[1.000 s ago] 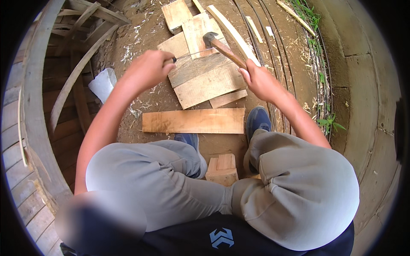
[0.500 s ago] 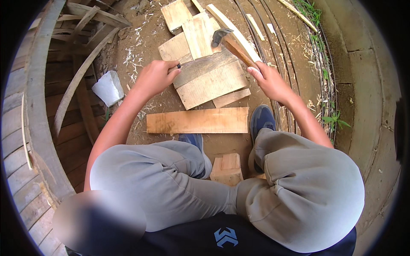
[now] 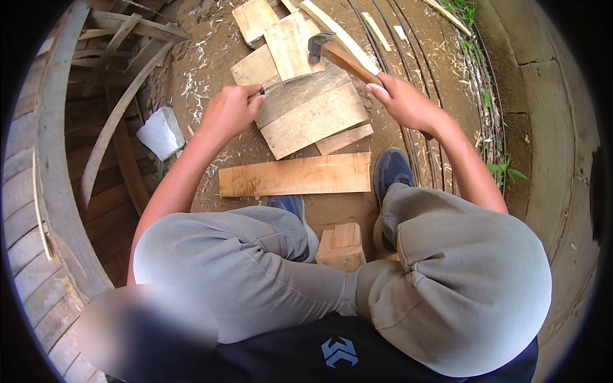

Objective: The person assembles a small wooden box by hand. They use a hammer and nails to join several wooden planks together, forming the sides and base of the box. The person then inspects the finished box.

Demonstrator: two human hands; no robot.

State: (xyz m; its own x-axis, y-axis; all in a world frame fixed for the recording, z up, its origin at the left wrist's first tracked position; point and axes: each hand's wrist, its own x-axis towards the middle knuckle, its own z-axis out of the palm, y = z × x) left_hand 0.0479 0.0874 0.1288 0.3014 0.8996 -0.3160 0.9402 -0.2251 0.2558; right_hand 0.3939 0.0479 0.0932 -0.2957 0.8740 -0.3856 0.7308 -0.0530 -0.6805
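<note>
My left hand (image 3: 231, 110) is closed round the handle of a long-bladed knife (image 3: 290, 82). Its blade shows edge-on as a thin dark line running right across a weathered grey board (image 3: 300, 96). A claw hammer (image 3: 348, 62) with a wooden handle is gripped in my right hand (image 3: 408, 105). The hammer's dark head is over the knife's far end; whether it touches the blade, I cannot tell. Under and beside the grey board lie a paler plank (image 3: 314, 124) and several short board pieces, one of them a light board (image 3: 294, 41) farther off.
A loose plank (image 3: 294, 175) lies crosswise before my shoes. Between my feet stands a wooden block (image 3: 341, 249). To the left are a pale stone (image 3: 161, 133) and a slatted wooden frame (image 3: 70, 159). Dark rods (image 3: 415, 83) and a concrete edge (image 3: 549, 127) run along the right.
The hammer head has turned more upright and moved slightly left. My left hand keeps its hold on the knife. The whole view has shifted a little.
</note>
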